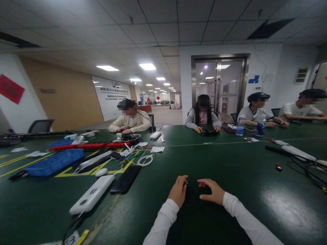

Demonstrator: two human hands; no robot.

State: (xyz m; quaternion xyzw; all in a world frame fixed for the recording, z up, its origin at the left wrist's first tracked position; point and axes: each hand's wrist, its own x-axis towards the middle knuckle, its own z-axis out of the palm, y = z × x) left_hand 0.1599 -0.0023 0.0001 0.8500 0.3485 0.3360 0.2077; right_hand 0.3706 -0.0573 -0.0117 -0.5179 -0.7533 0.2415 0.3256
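Low over the dark green table [158, 217], my left hand [178, 191] has its fingers curled together. A small dark, shiny thing [186, 183] peeks out at its inner side; too little shows to name it. My right hand [212, 192] is a short gap to the right, thumb and fingers apart, with nothing between them. Left of my hands lie a black phone-like slab [126, 179] and a white, long power-bank-like device [92, 194] with a cable.
Blue trays [55, 163], a white cable coil [145, 160] and loose wires lie left. A small red-and-black object [278, 167] and black cables [310, 168] are right. Water bottles [240, 126] stand farther back. Several people wearing headsets sit across the table.
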